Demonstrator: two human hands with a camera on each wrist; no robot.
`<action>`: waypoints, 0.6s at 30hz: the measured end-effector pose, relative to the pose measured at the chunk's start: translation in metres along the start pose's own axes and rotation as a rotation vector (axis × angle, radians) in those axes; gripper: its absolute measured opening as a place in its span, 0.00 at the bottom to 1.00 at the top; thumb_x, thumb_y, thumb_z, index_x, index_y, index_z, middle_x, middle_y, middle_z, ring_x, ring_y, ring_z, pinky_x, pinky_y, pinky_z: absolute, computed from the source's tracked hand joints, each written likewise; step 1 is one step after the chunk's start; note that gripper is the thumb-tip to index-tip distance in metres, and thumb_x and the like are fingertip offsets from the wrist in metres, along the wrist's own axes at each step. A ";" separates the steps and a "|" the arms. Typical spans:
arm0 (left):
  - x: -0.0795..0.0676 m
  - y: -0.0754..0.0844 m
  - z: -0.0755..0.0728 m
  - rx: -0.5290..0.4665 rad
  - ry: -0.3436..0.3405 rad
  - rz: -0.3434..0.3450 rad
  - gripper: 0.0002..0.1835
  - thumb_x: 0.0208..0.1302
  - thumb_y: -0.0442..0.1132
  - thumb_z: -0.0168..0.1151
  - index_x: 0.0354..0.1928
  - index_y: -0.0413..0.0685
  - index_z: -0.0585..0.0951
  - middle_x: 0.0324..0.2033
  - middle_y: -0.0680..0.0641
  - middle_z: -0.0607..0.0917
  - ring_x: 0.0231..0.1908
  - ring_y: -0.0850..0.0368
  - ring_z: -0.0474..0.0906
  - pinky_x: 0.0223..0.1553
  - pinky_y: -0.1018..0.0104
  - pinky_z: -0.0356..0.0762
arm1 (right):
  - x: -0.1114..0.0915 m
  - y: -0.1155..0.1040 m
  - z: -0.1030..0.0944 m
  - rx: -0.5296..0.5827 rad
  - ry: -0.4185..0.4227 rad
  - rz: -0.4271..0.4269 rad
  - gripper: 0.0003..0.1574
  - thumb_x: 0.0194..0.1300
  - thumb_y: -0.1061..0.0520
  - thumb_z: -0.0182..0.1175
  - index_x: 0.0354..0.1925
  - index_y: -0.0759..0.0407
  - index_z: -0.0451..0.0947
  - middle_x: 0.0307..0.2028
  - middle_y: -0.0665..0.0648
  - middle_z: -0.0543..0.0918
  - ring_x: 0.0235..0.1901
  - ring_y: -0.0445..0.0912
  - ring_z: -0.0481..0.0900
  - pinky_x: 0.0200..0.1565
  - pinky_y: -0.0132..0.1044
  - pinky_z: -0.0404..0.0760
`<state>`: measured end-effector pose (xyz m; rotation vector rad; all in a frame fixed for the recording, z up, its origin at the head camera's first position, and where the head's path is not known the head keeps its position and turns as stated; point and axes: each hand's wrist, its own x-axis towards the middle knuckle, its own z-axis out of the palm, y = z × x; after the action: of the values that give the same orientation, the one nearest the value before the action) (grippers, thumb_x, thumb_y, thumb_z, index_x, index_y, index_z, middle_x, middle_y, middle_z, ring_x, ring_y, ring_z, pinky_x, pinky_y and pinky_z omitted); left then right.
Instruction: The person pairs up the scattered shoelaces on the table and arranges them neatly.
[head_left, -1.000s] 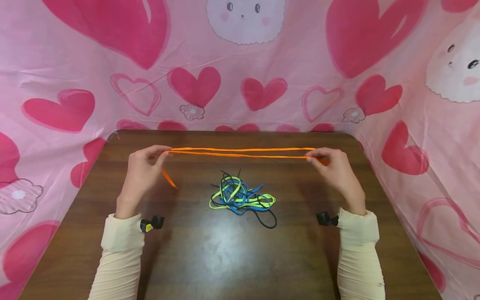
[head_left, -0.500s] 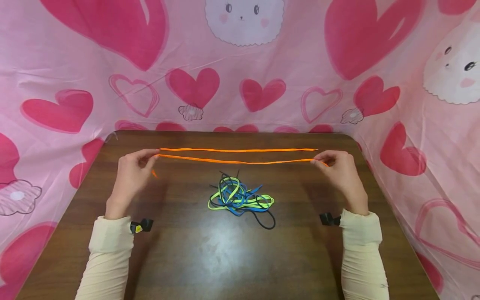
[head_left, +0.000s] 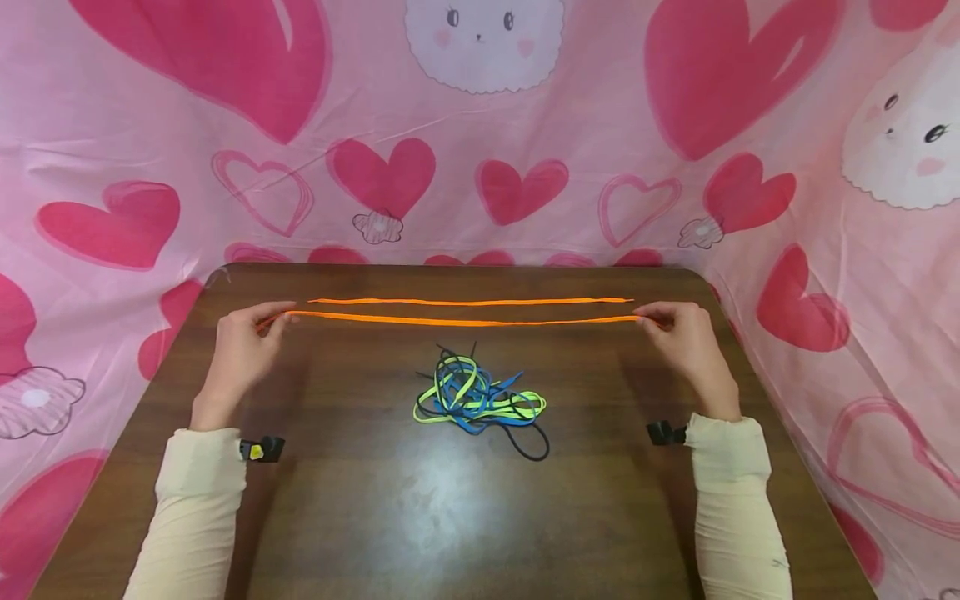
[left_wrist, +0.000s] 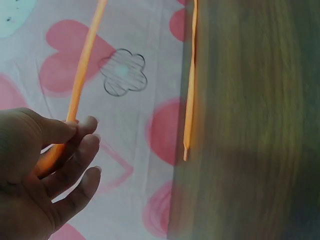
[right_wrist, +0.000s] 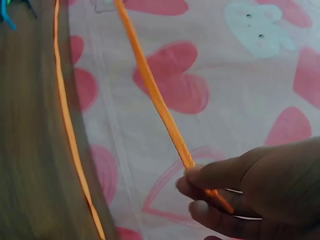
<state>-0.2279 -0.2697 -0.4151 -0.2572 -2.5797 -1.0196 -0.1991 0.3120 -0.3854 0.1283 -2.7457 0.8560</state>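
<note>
An orange shoelace (head_left: pixel 450 322) stretches sideways between my two hands, above the far part of the table. My left hand (head_left: pixel 242 354) pinches its left end between thumb and fingers; in the left wrist view that shoelace (left_wrist: pixel 82 70) runs up from the thumb of my left hand (left_wrist: pixel 45 165). Its right end is pinched by my right hand (head_left: pixel 690 354). The right wrist view has a short tip of the shoelace (right_wrist: pixel 155 95) poking out past the fingers of my right hand (right_wrist: pixel 260 185). Behind it, a second orange shoelace (head_left: pixel 468 303) lies nearly straight on the table, touched by neither hand.
A tangled pile of yellow-green, blue and black shoelaces (head_left: pixel 480 396) lies mid-table, nearer than the orange ones. The brown table (head_left: pixel 442 517) has a rounded far edge. Pink cloth with hearts (head_left: pixel 525 192) hangs behind and along the sides.
My left hand has moved left and my right hand slightly right, drawing the held shoelace out between them. The back shoelace, earlier reaching both hands, now lies free. The tail hanging below my left hand has gone.
</note>
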 end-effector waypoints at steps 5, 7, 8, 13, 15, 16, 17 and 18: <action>0.003 -0.011 -0.002 0.024 -0.058 -0.006 0.13 0.70 0.25 0.56 0.52 0.30 0.84 0.36 0.31 0.88 0.25 0.64 0.74 0.21 0.79 0.67 | 0.005 0.013 0.006 0.012 0.032 0.023 0.08 0.66 0.59 0.68 0.35 0.65 0.88 0.31 0.64 0.89 0.26 0.47 0.79 0.28 0.22 0.72; 0.004 -0.015 -0.002 0.038 -0.091 -0.009 0.15 0.71 0.24 0.53 0.53 0.29 0.83 0.35 0.30 0.87 0.21 0.62 0.70 0.17 0.73 0.64 | 0.007 0.019 0.009 0.011 0.038 0.044 0.10 0.66 0.57 0.69 0.34 0.65 0.88 0.30 0.63 0.89 0.25 0.45 0.78 0.27 0.23 0.72; 0.004 -0.016 -0.002 0.045 -0.105 -0.014 0.15 0.71 0.24 0.51 0.54 0.29 0.83 0.34 0.30 0.87 0.20 0.60 0.68 0.16 0.71 0.62 | 0.007 0.021 0.010 0.005 0.041 0.056 0.11 0.65 0.55 0.70 0.33 0.64 0.87 0.29 0.62 0.88 0.25 0.44 0.78 0.27 0.23 0.72; 0.005 -0.026 -0.001 0.072 -0.135 -0.057 0.14 0.72 0.27 0.55 0.53 0.29 0.83 0.37 0.30 0.87 0.25 0.48 0.74 0.22 0.69 0.68 | 0.010 0.033 0.015 -0.026 0.054 0.117 0.19 0.63 0.47 0.72 0.29 0.63 0.86 0.24 0.60 0.85 0.23 0.46 0.75 0.24 0.30 0.72; 0.005 -0.030 0.001 0.095 -0.127 -0.098 0.12 0.72 0.32 0.59 0.50 0.31 0.85 0.37 0.32 0.88 0.31 0.44 0.79 0.27 0.65 0.71 | 0.012 0.037 0.018 -0.035 0.050 0.130 0.22 0.62 0.44 0.73 0.29 0.63 0.86 0.23 0.59 0.85 0.22 0.46 0.75 0.23 0.33 0.73; 0.005 -0.032 0.001 0.107 -0.122 -0.123 0.12 0.72 0.36 0.62 0.48 0.33 0.86 0.37 0.33 0.89 0.33 0.43 0.80 0.30 0.63 0.72 | 0.013 0.039 0.019 -0.040 0.047 0.136 0.23 0.62 0.43 0.73 0.28 0.62 0.86 0.23 0.58 0.85 0.22 0.46 0.75 0.23 0.34 0.73; 0.005 -0.035 0.002 0.119 -0.117 -0.146 0.13 0.71 0.39 0.63 0.46 0.34 0.86 0.35 0.34 0.89 0.34 0.43 0.81 0.31 0.61 0.72 | 0.014 0.041 0.020 -0.043 0.040 0.140 0.23 0.61 0.42 0.73 0.28 0.62 0.86 0.23 0.58 0.85 0.22 0.46 0.75 0.23 0.35 0.73; 0.005 -0.037 0.002 0.131 -0.110 -0.170 0.14 0.71 0.42 0.64 0.43 0.35 0.87 0.34 0.36 0.90 0.33 0.44 0.81 0.31 0.59 0.71 | 0.014 0.044 0.021 -0.047 0.033 0.144 0.23 0.61 0.42 0.73 0.28 0.61 0.87 0.23 0.58 0.85 0.21 0.46 0.75 0.22 0.36 0.73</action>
<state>-0.2435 -0.2950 -0.4379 -0.0623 -2.7941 -0.9104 -0.2247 0.3356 -0.4222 -0.0923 -2.7687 0.8205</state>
